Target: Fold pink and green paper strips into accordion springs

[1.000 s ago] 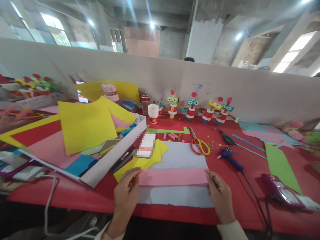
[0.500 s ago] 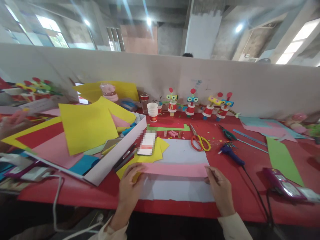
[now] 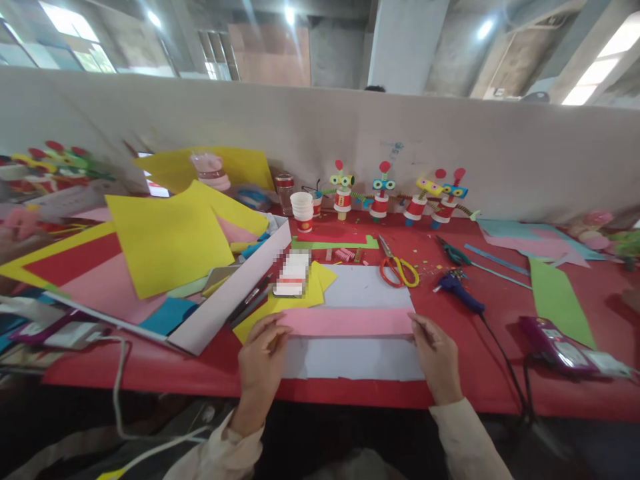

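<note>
A long pink paper strip (image 3: 347,323) stretches level between my two hands, above a white sheet (image 3: 350,360) on the red table. My left hand (image 3: 264,357) pinches its left end between thumb and fingers. The right end is gripped by my right hand (image 3: 436,353) in the same way. Beyond the strip, yellow paper (image 3: 300,305) lies partly under a phone (image 3: 293,273) whose screen is blurred. Scissors (image 3: 399,268) with red and yellow handles rest at the far right corner of the white sheet.
At left stands a white box (image 3: 235,293) heaped with coloured paper. Several paper-cup figures (image 3: 380,200) and stacked cups (image 3: 302,212) line the back by the partition. A blue glue gun (image 3: 463,293), pliers (image 3: 453,252), green paper (image 3: 560,300) and a purple power strip (image 3: 557,347) lie at right.
The view has tipped slightly downward, so the scene sits higher in the picture. Both hands still hold the pink strip, whose face now shows a little broader.
</note>
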A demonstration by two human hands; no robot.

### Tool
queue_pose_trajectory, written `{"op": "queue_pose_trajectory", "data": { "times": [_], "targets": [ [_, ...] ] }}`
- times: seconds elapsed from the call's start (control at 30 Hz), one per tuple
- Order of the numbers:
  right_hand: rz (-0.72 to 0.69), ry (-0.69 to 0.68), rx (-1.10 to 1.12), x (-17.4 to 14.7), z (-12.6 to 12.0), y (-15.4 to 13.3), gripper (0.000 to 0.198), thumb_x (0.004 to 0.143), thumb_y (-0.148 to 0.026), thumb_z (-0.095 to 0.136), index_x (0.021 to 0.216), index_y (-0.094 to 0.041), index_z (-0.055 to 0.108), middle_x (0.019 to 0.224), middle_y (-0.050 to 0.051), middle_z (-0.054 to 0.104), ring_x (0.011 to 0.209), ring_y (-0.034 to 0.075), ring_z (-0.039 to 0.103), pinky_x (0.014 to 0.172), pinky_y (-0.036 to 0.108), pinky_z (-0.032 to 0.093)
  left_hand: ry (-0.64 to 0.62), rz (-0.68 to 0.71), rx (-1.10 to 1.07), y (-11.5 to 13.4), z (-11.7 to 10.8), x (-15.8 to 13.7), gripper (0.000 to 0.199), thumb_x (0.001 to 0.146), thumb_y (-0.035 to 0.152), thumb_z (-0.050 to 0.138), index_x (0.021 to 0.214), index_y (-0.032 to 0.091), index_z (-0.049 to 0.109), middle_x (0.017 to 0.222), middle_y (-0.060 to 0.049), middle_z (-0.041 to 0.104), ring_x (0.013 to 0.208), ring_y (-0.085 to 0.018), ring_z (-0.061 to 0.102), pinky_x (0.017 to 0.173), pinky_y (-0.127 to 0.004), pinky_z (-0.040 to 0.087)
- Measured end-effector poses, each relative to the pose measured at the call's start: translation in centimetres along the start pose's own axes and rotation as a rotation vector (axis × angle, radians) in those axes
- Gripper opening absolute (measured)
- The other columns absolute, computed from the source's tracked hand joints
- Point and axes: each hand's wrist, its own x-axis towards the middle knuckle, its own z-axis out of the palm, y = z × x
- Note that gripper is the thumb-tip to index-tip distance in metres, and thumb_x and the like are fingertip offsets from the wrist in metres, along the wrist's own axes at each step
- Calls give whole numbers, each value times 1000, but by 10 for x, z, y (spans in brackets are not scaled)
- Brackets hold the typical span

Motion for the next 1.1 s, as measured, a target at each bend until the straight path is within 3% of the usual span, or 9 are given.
{"op": "queue_pose_trajectory", "data": {
  "times": [0.23,0.33,0.43,0.6,0.73,0.93,1.1],
  "targets": [
    [-155,-68,-14,-1,-3,3,33,79,-28,43,98,-18,68,104,10,67,82,21,66,72,33,51,54,65,-24,-6,3,-1,12,75,20,55,72,20,66,91,-5,64,89,-19,60,83,-32,49],
    [-195,-68,-105,2,-4,8,32,75,-25,46,97,-20,69,102,8,69,91,23,64,80,35,50,20,70,-55,-7,4,-3,13,77,18,53,74,20,66,90,-5,63,88,-18,61,81,-31,50],
    [-174,-43,-158,4,-5,12,32,72,-27,51,97,-20,69,97,8,70,85,23,65,77,35,51,12,63,-44,-5,3,-3,15,77,15,52,76,20,66,92,-5,63,90,-18,61,82,-31,50],
    [-160,-33,-146,5,-5,15,30,72,-33,57,95,-20,70,93,8,72,82,24,66,72,35,53,41,82,-25,-4,3,-2,15,77,15,53,78,20,67,93,-6,61,92,-19,59,83,-33,50],
    [-187,-35,-139,4,-3,16,28,74,-39,59,91,-21,72,99,9,70,91,26,64,81,40,51,39,114,-15,-4,2,-1,14,77,17,54,78,21,68,94,-6,58,92,-19,59,79,-31,51],
    [-403,-29,-312,6,-2,15,27,77,-40,57,93,-24,72,112,9,64,103,28,56,88,46,44,76,147,87,-1,4,-4,18,80,18,51,77,20,68,96,-7,58,91,-20,57,76,-33,50],
    [-599,-5,-486,6,0,12,22,79,-31,55,94,-28,71,112,8,62,103,27,52,86,45,41,69,173,387,11,5,-8,26,75,7,51,76,26,70,104,-6,63,101,-29,47,83,-47,39]
  ]
}}
